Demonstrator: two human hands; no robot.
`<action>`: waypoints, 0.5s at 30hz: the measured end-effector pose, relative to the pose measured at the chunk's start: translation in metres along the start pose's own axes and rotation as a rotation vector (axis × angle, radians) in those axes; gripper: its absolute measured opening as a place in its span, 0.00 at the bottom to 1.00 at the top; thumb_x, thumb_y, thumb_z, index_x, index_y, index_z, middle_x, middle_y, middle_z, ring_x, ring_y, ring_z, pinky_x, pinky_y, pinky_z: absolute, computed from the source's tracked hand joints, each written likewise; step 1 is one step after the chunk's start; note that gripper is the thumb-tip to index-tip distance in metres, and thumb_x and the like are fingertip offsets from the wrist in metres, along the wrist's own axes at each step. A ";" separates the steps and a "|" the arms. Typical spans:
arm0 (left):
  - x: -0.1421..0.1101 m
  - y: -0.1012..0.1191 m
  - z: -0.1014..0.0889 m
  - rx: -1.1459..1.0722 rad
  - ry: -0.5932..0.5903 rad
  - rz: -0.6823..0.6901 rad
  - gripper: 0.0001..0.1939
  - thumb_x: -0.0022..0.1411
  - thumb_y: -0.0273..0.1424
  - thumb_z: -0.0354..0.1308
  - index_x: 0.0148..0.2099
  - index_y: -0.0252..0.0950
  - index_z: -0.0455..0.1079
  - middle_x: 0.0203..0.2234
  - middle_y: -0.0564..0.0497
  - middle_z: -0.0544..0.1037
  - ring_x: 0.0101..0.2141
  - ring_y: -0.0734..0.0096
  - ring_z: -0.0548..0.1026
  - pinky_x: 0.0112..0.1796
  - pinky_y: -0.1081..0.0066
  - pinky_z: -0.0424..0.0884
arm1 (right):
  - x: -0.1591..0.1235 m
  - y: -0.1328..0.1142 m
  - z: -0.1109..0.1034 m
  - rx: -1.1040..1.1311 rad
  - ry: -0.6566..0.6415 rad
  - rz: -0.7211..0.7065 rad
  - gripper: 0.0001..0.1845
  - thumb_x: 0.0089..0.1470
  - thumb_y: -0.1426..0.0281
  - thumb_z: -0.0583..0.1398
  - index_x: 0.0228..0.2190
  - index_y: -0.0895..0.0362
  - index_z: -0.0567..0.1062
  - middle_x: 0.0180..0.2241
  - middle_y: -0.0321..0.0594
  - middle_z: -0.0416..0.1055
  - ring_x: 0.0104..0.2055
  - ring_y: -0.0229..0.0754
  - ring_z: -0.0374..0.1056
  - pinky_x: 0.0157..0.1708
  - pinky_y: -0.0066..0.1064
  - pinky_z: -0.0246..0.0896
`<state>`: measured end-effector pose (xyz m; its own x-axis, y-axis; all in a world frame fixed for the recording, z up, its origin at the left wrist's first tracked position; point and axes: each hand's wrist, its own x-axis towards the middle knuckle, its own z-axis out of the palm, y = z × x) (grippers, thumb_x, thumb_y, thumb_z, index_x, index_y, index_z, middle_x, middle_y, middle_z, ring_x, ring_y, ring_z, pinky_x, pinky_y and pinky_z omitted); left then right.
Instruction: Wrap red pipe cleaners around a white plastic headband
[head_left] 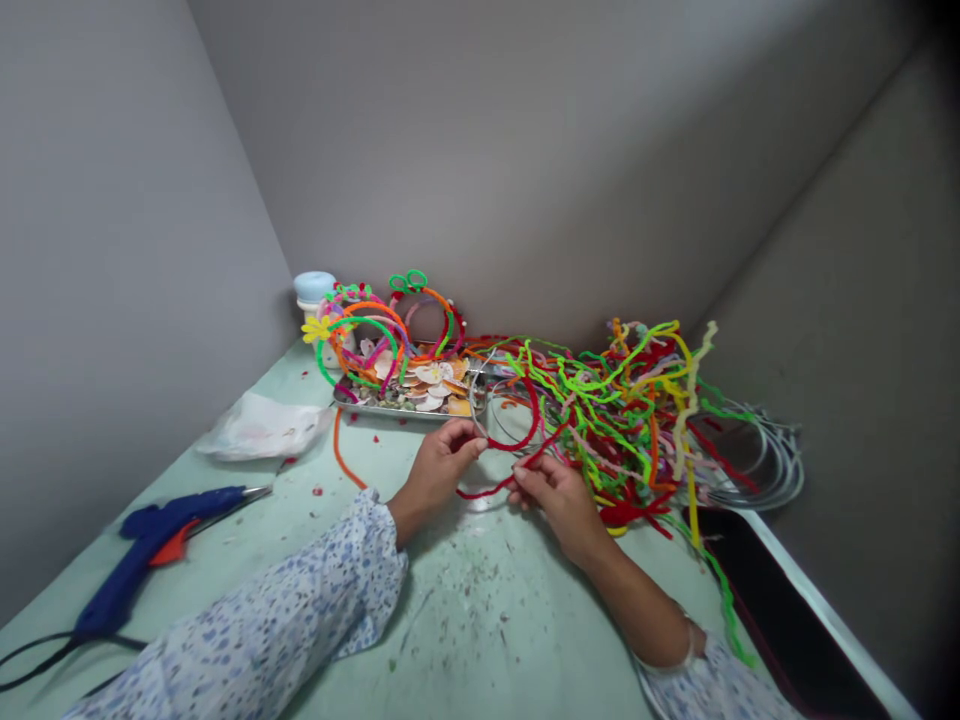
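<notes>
My left hand [448, 459] pinches a thin wire hoop [474, 397] near its lower side. Red pipe cleaner covers the hoop's right and lower part, while its left part shows bare, pale wire. To the right, my right hand [545, 490] pinches a red pipe cleaner [486, 492] between thumb and fingers. One end of it points left under my left hand, and the rest runs up toward the hoop. Whether this strand joins the wrapped part cannot be made out. Both hands hover over the front of the tray and the pile.
A metal tray [405, 410] holds shells and finished colourful hoops. A tangled pile of pipe cleaners [622, 400] lies right, beside coiled wire hoops [772, 460] and a dark phone-like slab [780, 610]. Left are a blue glue gun [142, 540], a plastic bag [262, 428] and a lidded bottle [315, 288].
</notes>
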<state>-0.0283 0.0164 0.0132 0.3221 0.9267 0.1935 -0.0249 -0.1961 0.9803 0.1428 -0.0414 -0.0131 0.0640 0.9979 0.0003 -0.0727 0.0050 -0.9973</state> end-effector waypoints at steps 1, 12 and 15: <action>0.000 0.000 0.000 0.003 0.009 0.004 0.07 0.55 0.33 0.58 0.34 0.34 0.68 0.27 0.54 0.69 0.29 0.74 0.63 0.32 0.74 0.59 | -0.002 -0.001 0.000 -0.058 0.015 -0.045 0.12 0.51 0.62 0.62 0.30 0.58 0.71 0.21 0.34 0.71 0.22 0.36 0.66 0.24 0.26 0.60; 0.002 -0.006 0.001 -0.198 -0.013 -0.069 0.09 0.54 0.35 0.61 0.32 0.34 0.67 0.22 0.57 0.64 0.25 0.78 0.60 0.29 0.76 0.57 | -0.015 -0.010 -0.006 -0.747 -0.128 -0.993 0.29 0.50 0.83 0.53 0.51 0.51 0.69 0.49 0.45 0.67 0.51 0.44 0.65 0.46 0.39 0.65; 0.002 -0.008 0.000 -0.265 -0.007 -0.122 0.10 0.54 0.35 0.62 0.31 0.34 0.67 0.21 0.57 0.63 0.24 0.79 0.59 0.28 0.76 0.56 | -0.017 -0.011 -0.006 -0.833 -0.172 -1.048 0.38 0.46 0.84 0.52 0.58 0.52 0.60 0.56 0.48 0.60 0.57 0.47 0.60 0.50 0.43 0.64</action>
<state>-0.0273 0.0195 0.0061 0.3445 0.9358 0.0746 -0.2318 0.0078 0.9727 0.1488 -0.0585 -0.0023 -0.4123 0.5441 0.7307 0.5581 0.7848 -0.2695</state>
